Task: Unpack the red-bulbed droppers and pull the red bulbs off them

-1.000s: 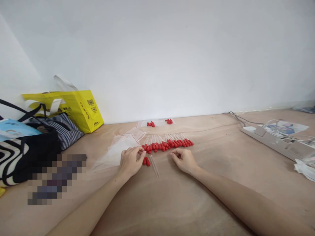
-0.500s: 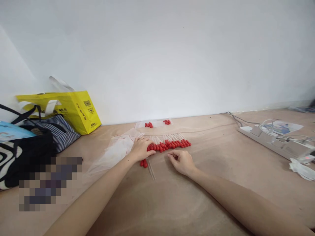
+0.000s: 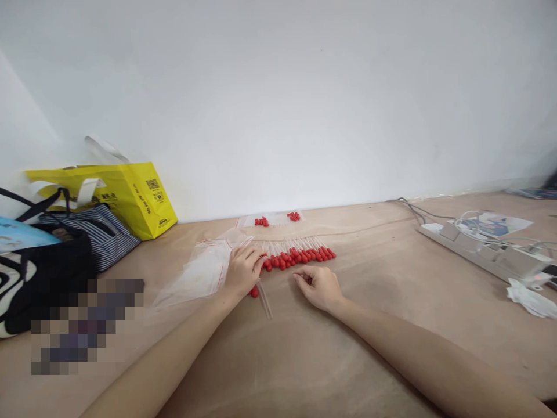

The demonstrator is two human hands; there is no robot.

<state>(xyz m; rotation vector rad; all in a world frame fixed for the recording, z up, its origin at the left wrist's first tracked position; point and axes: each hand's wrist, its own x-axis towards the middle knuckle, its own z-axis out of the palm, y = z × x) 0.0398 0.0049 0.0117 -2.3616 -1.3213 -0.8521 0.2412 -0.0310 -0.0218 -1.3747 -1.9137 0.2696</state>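
status: left hand (image 3: 243, 270) at the left end of a row of red-bulbed, clear-stemmed plastic droppers (image 3: 301, 255), grip unclear; right hand (image 3: 321, 286) apart, curled nearby, hold indeterminable. judged step: gathering droppers; next move calls for a light pinch. flat, translucent plastic bags (image 3: 195, 276) lie left.

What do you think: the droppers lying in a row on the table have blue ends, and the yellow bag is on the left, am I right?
Nearly! The droppers have red ends, not blue, as the head view shows. They do lie in a row on the table, and the yellow bag is on the left.
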